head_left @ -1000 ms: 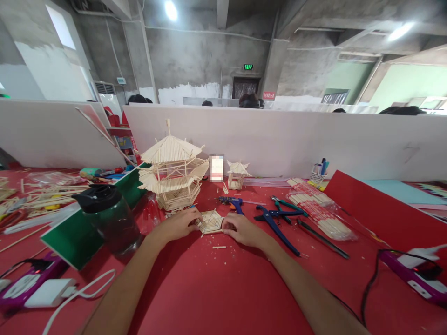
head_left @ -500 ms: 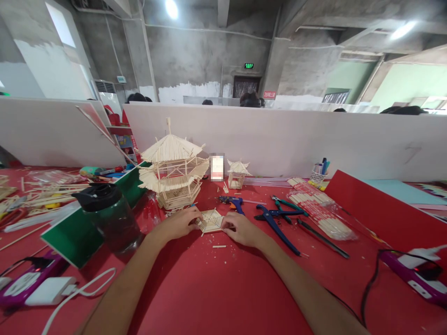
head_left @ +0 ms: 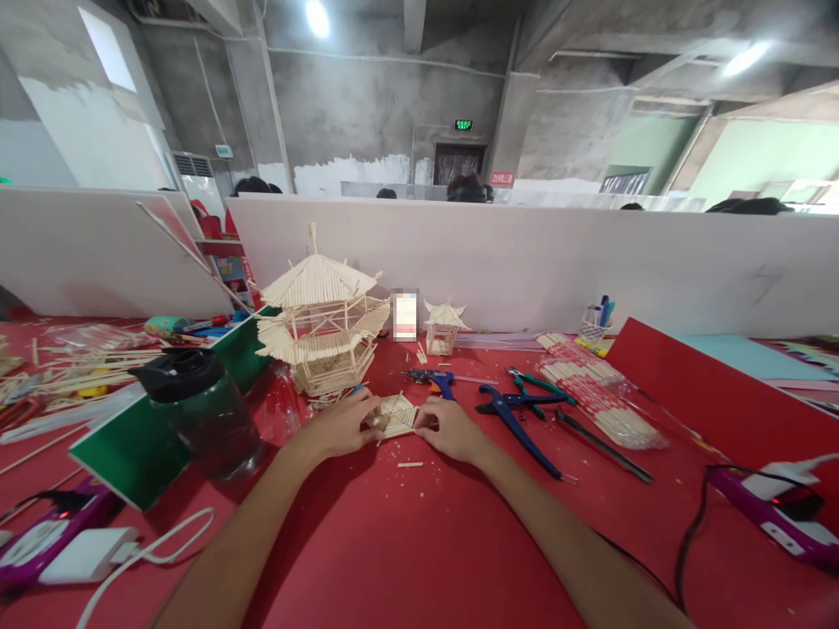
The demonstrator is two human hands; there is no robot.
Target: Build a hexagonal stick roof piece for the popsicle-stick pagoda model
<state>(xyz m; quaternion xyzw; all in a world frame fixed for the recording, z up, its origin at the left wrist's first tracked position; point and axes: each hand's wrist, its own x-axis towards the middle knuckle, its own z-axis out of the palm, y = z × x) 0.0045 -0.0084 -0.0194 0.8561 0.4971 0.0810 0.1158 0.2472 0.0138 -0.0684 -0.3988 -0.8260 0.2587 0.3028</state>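
Note:
A small flat polygonal panel of thin wooden sticks (head_left: 399, 416) lies on the red tabletop between my hands. My left hand (head_left: 350, 423) pinches its left edge, thumb and fingers closed. At the right edge, the fingers of my right hand (head_left: 449, 428) close on the panel too. A loose stick piece (head_left: 410, 465) and pale crumbs lie just in front. Behind my left hand stands a large two-tiered stick pavilion (head_left: 321, 323). A smaller stick pavilion (head_left: 444, 328) stands farther back. The glue gun (head_left: 433, 379) lies just beyond my right hand.
Blue-handled cutters (head_left: 524, 432), green-handled pliers (head_left: 534, 389) and a dark slim tool (head_left: 603, 445) lie at right, before bagged sticks (head_left: 603, 393). A dark bottle (head_left: 203, 419) stands left by a green board (head_left: 131, 454). Purple power strips (head_left: 773, 515) sit at both sides.
My left hand has shifted slightly at the panel's left edge, covering a little more of it. The whole view has moved slightly; the other things stay in place.

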